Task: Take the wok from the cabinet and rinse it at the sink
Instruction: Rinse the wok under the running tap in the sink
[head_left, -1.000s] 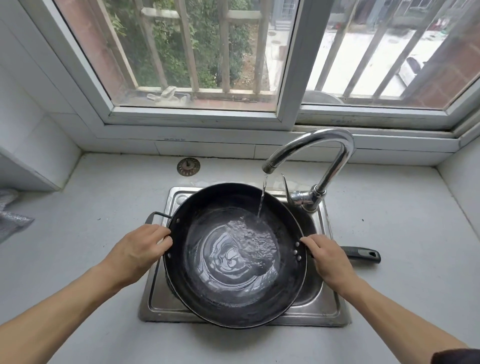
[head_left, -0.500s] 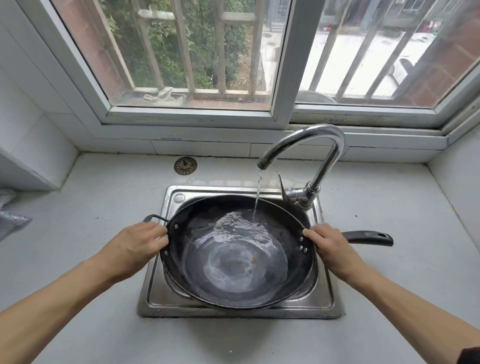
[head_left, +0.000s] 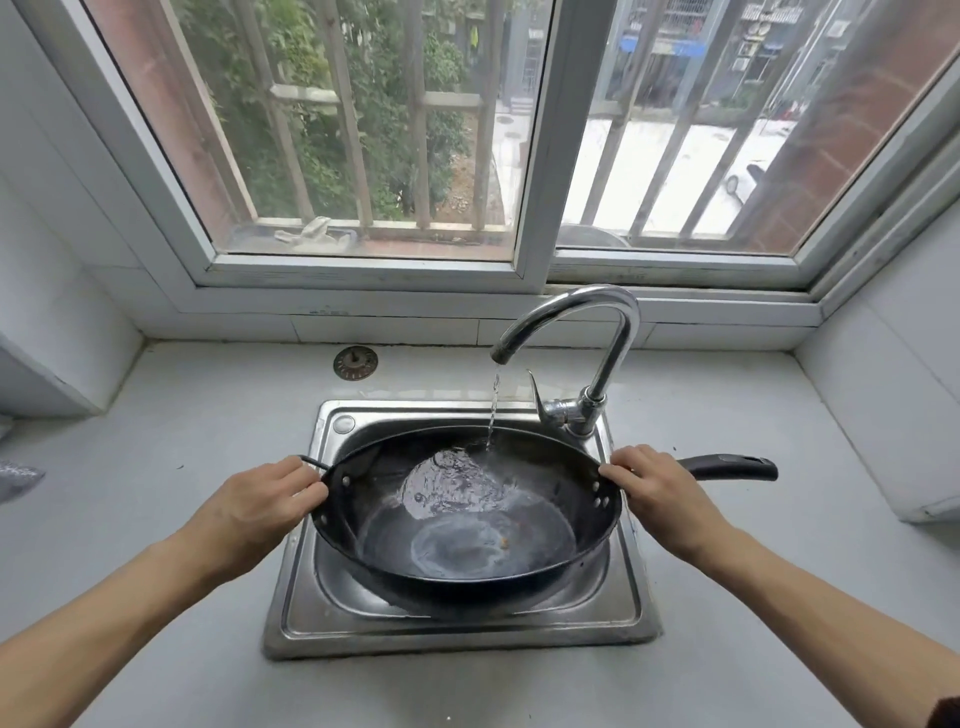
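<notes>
A black wok (head_left: 467, 525) hangs over the steel sink (head_left: 457, 623), tilted with its far rim lower. My left hand (head_left: 254, 509) grips the small wire loop handle at its left rim. At the right rim, my right hand (head_left: 665, 493) holds the base of the long black handle (head_left: 732, 466), which points right over the counter. A thin stream of water falls from the chrome tap (head_left: 587, 332) onto the far inside of the wok and pools there.
A grey counter (head_left: 182, 426) surrounds the sink. A round drain strainer (head_left: 355, 362) lies on it behind the sink. A window with bars rises behind the tap. White tiled walls close in on both sides. Grey cloth shows at the left edge.
The wok has tipped away from me, its near rim raised and its far rim lowered into the sink. The water has run toward the far side. Both hands kept their grips.
</notes>
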